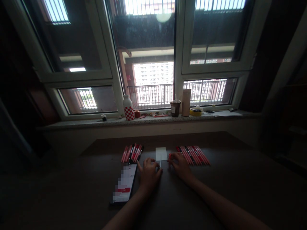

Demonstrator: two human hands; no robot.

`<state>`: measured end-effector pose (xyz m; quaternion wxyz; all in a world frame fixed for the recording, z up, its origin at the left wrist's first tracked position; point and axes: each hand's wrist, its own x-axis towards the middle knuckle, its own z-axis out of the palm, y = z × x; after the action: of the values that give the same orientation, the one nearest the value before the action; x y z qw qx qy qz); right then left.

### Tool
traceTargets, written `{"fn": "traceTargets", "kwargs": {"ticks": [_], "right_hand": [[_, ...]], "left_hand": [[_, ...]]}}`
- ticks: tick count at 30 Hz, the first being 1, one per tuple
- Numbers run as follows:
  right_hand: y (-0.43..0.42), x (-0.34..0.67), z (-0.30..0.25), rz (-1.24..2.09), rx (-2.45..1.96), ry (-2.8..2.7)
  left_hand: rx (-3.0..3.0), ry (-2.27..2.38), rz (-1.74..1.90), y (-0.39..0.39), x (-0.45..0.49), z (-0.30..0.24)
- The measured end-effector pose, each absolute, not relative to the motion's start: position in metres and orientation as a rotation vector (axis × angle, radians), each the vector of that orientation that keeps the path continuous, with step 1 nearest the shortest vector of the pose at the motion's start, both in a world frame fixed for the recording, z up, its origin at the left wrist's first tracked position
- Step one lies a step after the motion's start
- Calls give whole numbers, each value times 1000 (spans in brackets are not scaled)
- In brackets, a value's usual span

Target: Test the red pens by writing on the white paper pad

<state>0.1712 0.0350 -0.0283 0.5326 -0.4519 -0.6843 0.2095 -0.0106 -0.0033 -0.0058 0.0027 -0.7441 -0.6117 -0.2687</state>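
My left hand [150, 174] rests low over the table, its fingers closed about a thin pale stick [160, 162] that looks like a pen refill or tube. My right hand [179, 167] is just to the right, thumb and fingers pinched on a small red piece [169, 156], perhaps a pen cap. Between and beyond the hands lies a small pale paper pad [160, 152]. Past my left hand is a group of pink, red and black pens [131, 153]. A second group of pens [195, 155] lies in a row beyond my right hand.
A phone [126, 183] with a lit screen lies left of my left hand on the dark table [96, 179]. Along the windowsill [110, 122] stand a checkered bottle [129, 108], a cup [175, 108], a tan cylinder [186, 103] and a yellow tape roll [195, 112].
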Motion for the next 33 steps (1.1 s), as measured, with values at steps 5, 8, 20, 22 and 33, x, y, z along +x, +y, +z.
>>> {"fn": "traceTargets", "kwargs": {"ticks": [5, 8, 20, 22, 33], "right_hand": [[36, 170, -30, 521, -1050, -1652], [34, 170, -26, 535, -1025, -1597], [34, 171, -27, 487, -1062, -1634], [35, 170, -29, 482, -1076, -1661], [32, 171, -23, 496, -1061, -1587]], "left_hand": [[-2329, -1913, -842, -3, -10, -5], [-2325, -1927, -829, -3, -9, -4], [-2323, -1926, -847, -3, -10, -5], [-2320, -1933, -844, -2, -10, -6], [-2300, -1913, -854, -1, -8, -6]]}}
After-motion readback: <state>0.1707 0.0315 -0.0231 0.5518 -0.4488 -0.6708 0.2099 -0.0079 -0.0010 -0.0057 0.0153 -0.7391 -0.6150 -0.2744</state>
